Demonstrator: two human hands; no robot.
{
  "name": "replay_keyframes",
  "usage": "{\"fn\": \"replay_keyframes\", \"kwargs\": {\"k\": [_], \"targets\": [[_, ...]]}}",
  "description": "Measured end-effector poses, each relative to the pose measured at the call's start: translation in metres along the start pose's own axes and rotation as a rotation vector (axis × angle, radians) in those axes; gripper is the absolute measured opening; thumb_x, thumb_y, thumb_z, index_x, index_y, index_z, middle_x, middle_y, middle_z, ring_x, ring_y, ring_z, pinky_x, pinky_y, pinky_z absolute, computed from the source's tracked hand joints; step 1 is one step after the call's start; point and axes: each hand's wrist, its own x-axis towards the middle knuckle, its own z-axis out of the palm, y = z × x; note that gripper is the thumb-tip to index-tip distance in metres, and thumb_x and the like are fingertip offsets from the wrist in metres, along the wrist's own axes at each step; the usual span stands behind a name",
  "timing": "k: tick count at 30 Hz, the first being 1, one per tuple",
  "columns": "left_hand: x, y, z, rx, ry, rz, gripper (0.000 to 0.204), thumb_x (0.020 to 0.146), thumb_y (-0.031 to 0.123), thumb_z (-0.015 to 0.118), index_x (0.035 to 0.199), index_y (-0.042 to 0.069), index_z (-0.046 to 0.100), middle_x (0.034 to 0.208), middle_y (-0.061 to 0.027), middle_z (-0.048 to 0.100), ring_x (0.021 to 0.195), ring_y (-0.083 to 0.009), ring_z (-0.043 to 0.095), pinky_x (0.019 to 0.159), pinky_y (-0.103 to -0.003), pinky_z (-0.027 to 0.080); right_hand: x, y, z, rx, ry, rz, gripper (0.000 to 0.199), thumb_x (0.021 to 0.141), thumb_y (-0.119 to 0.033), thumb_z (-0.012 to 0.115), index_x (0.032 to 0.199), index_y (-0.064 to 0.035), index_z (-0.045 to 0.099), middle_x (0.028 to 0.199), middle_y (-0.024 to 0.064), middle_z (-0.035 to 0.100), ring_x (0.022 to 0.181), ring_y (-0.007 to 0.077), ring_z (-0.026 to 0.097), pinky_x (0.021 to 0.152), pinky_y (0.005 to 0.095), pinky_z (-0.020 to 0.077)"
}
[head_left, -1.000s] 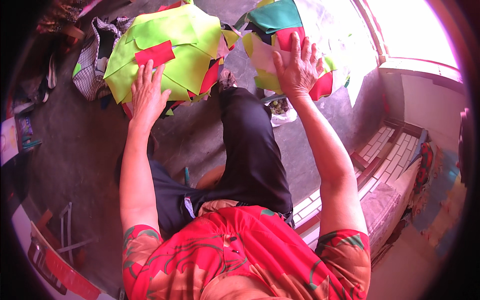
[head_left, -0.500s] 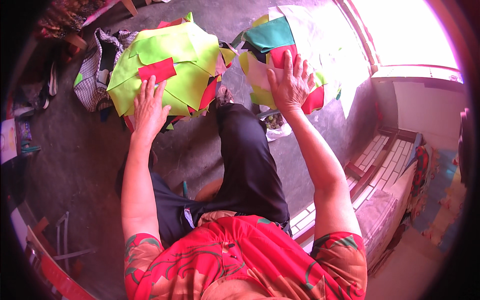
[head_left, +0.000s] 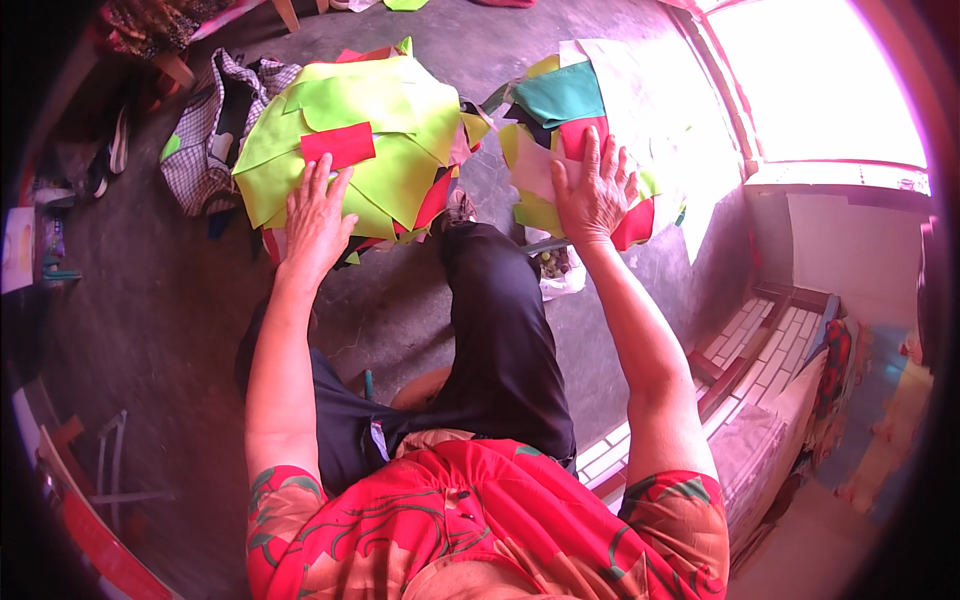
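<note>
My left hand (head_left: 318, 222) lies on a heap of lime-green cloth pieces (head_left: 410, 130), its fingers stretched out. Its fingertips reach the lower edge of a small red cloth piece (head_left: 337, 146) on top. Scraps of red, black and pink show around the heap's rim. Resting on a second heap to the right, my right hand (head_left: 592, 200) has its fingers spread. Under and beside it are a red cloth piece (head_left: 580, 132), a teal cloth piece (head_left: 562, 95) and pale pink cloth pieces (head_left: 530, 160). Strong light washes out this heap's right side.
Checked cloth (head_left: 200, 150) lies left of the green heap. A white plastic bag (head_left: 568, 280) with small round things stands below the right heap. Dark shoes (head_left: 110, 155) are at the far left. A slatted wooden bench (head_left: 770, 330) stands to the right, below a bright opening (head_left: 820, 80).
The whole view has shifted slightly, so both heaps appear a little lower and further right. My hands stay on the same heaps in nearly the same places.
</note>
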Motion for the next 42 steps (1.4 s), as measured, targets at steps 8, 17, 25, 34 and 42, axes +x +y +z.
{"fn": "replay_keyframes", "kwargs": {"k": [8,17,25,34,42], "targets": [[0.001,0.008,0.003,-0.008,0.111,-0.027,0.072,0.077,0.016,0.068,0.138,0.010,0.031,0.142,-0.0142,0.032,0.133,-0.0305,0.029,0.107,-0.053,0.020,0.002,0.000,-0.003,-0.072,0.006,-0.023,0.068,0.081,-0.050,0.054,0.137,-0.0168,0.037,0.137,0.0176,0.039,0.128,0.0374,0.034,0.104,0.0539,0.0208],[-0.003,0.002,0.003,-0.006,0.057,-0.041,0.065,0.075,0.016,0.069,0.132,0.005,0.040,0.143,-0.0144,0.030,0.135,-0.0288,0.025,0.108,-0.052,0.019,-0.002,0.001,0.004,-0.153,0.017,-0.052,0.066,0.085,-0.052,0.049,0.139,-0.0183,0.034,0.136,0.0170,0.041,0.127,0.0348,0.037,0.103,0.0515,0.0245],[-0.001,0.006,-0.003,-0.020,0.047,-0.037,0.060,0.075,0.016,0.068,0.129,0.004,0.044,0.142,-0.0148,0.030,0.133,-0.0296,0.027,0.108,-0.051,0.019,-0.002,0.002,0.001,-0.116,0.058,-0.042,0.067,0.081,-0.046,0.057,0.137,-0.0157,0.037,0.134,0.0190,0.042,0.124,0.0369,0.039,0.101,0.0532,0.0266],[0.005,0.015,-0.005,-0.097,0.153,-0.004,0.069,0.077,0.010,0.066,0.137,0.008,0.032,0.141,-0.0126,0.033,0.132,-0.0287,0.030,0.107,-0.049,0.021,0.003,0.002,-0.003,-0.006,0.031,-0.010,0.070,0.077,-0.050,0.058,0.136,-0.0171,0.040,0.133,0.0189,0.043,0.126,0.0377,0.037,0.103,0.0559,0.0235],[0.003,0.007,0.003,-0.043,0.028,-0.026,0.067,0.076,0.014,0.069,0.133,0.003,0.037,0.148,-0.0112,0.023,0.137,-0.0290,0.021,0.107,-0.052,0.021,0.001,-0.003,-0.012,0.040,0.011,0.014,0.069,0.076,-0.044,0.061,0.135,-0.0163,0.040,0.135,0.0188,0.041,0.127,0.0375,0.036,0.102,0.0561,0.0229]]}}
